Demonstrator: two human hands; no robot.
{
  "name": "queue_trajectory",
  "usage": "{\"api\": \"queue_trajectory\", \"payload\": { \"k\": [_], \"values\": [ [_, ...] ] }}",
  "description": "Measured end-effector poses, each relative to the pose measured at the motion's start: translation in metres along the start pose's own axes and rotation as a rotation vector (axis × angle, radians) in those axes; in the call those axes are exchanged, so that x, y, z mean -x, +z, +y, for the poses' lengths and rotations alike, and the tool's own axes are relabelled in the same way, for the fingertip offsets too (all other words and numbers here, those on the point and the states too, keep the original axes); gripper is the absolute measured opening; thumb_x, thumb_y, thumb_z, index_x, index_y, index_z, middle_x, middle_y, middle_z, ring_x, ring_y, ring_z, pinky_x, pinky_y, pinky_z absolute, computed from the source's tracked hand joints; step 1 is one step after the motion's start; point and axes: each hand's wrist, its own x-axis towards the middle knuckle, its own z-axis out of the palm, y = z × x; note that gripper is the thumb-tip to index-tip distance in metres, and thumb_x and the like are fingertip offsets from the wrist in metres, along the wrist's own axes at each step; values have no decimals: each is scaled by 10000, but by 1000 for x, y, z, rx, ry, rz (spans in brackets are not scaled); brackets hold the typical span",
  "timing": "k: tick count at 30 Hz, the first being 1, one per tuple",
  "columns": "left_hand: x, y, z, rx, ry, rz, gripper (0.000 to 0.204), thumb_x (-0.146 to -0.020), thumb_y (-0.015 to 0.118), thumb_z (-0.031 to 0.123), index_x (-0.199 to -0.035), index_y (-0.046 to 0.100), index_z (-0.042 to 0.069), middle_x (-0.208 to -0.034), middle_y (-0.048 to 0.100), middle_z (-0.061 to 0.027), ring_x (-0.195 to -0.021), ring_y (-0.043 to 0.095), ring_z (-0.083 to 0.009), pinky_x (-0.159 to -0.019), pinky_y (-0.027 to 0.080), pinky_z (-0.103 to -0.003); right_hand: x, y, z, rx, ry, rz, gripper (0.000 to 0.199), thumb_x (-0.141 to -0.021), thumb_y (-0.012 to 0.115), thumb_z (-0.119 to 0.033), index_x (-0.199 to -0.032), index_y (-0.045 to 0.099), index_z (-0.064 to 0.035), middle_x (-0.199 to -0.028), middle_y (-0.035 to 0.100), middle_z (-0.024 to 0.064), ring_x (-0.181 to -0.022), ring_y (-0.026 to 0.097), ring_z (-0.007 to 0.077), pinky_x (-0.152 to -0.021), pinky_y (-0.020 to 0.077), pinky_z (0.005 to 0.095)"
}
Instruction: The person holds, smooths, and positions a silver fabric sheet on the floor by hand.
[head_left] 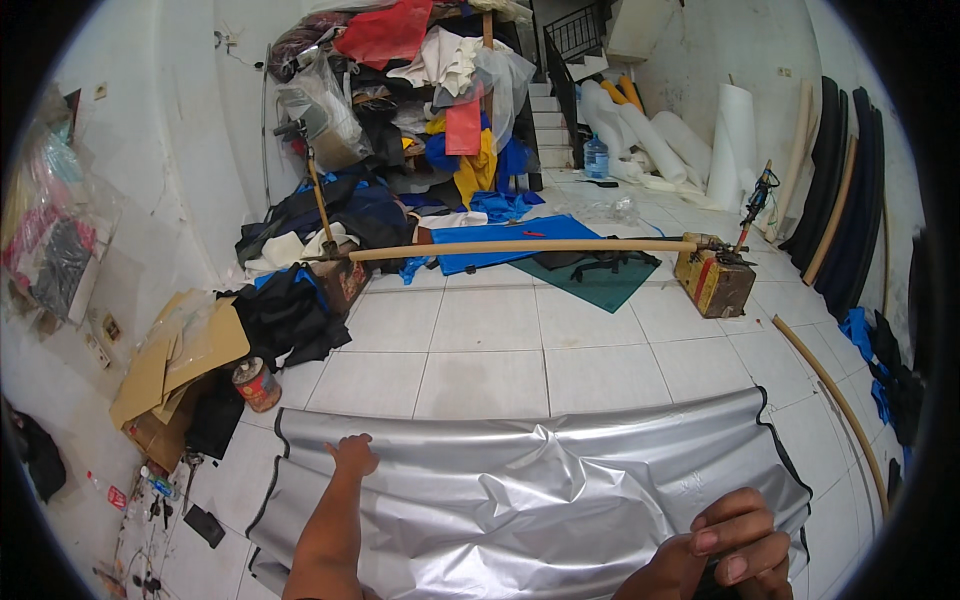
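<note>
A big black-edged silver sheet [440, 520] lies wrinkled on the white tile floor [485, 370]. Left of the sheet is some brown cardboard [190, 340]. Next comes a tin can [257, 387], just beside the sheet's far left corner. The person's left hand [354, 456] is at the left part of the sheet, with its fingers spread, so its grip is wide. Past the sheet's far edge, a long tan tube [520, 246] goes across, and its right end is by a yellowish box [715, 285]. The right hand [745, 545] is up over the sheet's near right part. Its fingers curl; nobody can tell if its grip holds something. Right of the sheet is a bent tan pole [836, 398].
</note>
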Motion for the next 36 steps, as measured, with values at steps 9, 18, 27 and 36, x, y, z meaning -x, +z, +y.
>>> {"api": "queue_trajectory", "payload": {
  "k": [9, 18, 27, 36],
  "values": [
    [0, 3, -1, 13, 5, 23, 581, -780, 705, 328, -1334, 585, 198, -1362, 582, -123, -1339, 472, -322, -1123, 150, -739, 0, -2, 2, -17, -4, -15, 318, -969, 460, -328, -1228, 587, -195, -1025, 629, 132, -874, 618, 387, -746, 448, 536],
    [2, 1, 2, 12, -4, 24, 566, -780, 694, 297, -1327, 595, 193, -1343, 594, -122, -1326, 486, -321, -1128, 142, -736, 3, -6, 4, -16, -7, -43, 353, -961, 470, -361, -1273, 586, -243, -1029, 634, 144, -879, 619, 396, -736, 444, 536],
    [5, -5, 7, 14, -6, 18, 548, -794, 670, 267, -1331, 593, 192, -1336, 599, -112, -1329, 484, -306, -1145, 130, -716, 2, -11, 6, -20, -49, -86, 420, -945, 500, -397, -1340, 558, -267, -1074, 629, 154, -904, 618, 408, -725, 441, 535],
    [-3, 2, 0, -5, 4, 13, 574, -777, 711, 324, -1324, 595, 196, -1353, 591, -118, -1328, 485, -323, -1123, 164, -732, 3, -12, 6, -32, -46, -97, 439, -942, 503, -414, -1360, 547, -291, -1079, 625, 156, -903, 617, 415, -739, 443, 545]
  ]
}}
